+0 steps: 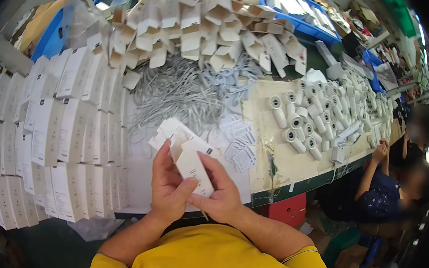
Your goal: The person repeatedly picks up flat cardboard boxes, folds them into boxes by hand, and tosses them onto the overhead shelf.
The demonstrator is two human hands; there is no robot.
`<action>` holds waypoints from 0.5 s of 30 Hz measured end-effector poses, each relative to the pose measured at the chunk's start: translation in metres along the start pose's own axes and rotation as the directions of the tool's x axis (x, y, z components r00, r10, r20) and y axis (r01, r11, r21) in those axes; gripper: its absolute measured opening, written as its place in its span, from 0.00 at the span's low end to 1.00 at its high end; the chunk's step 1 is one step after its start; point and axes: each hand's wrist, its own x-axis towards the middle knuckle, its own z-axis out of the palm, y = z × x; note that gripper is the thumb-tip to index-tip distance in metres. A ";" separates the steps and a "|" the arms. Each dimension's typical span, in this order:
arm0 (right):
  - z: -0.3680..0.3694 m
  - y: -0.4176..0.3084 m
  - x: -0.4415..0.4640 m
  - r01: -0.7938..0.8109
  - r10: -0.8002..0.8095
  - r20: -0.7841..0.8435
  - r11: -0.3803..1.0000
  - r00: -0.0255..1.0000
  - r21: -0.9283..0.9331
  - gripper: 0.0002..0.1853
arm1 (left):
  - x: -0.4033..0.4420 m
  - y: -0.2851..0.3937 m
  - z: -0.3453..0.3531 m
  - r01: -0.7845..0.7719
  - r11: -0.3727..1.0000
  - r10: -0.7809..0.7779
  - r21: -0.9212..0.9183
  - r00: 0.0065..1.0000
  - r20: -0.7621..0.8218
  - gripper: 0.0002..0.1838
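A small white cardboard box [194, 167] with printing on its face is tilted between my two hands, its far flaps standing up. My left hand [169, 184] is closed around its left side, with the thumb pressed on the front. On the other side my right hand [221, 191] grips the lower right edge, fingers bent behind it. Just beyond the box lie more white cardboard pieces [171, 130]; I cannot tell whether they are part of it. Farther out are a heap of grey cables [172, 91] and a spread of small white printed cards [239, 142].
White boxes [47, 128] stand stacked at the left. Open boxes [189, 25] pile up at the back, near a blue crate [297, 23]. White cylindrical devices [298, 122] crowd the right side. A red stool [287, 210] and a co-worker [389, 195] are at the right.
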 end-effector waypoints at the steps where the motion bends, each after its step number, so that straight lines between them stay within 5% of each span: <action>1: -0.001 0.002 -0.002 0.020 -0.020 -0.004 1.000 1.000 -0.010 0.46 | -0.001 -0.001 -0.001 -0.005 1.000 0.005 0.025 1.000 0.024 0.47; 9: -0.016 0.001 -0.031 0.165 -0.168 -0.013 0.977 0.986 -0.138 0.43 | -0.021 -0.007 0.005 -0.029 0.986 0.000 0.166 0.985 0.173 0.42; 13: -0.027 0.013 -0.052 0.327 -0.325 0.048 0.913 0.944 -0.243 0.44 | -0.036 -0.002 0.017 0.113 0.991 -0.127 0.071 0.962 0.242 0.37; 15: -0.034 0.016 -0.063 0.368 -0.361 0.074 0.911 0.930 -0.184 0.42 | -0.045 -0.008 0.014 0.011 0.989 -0.048 0.148 0.967 0.251 0.37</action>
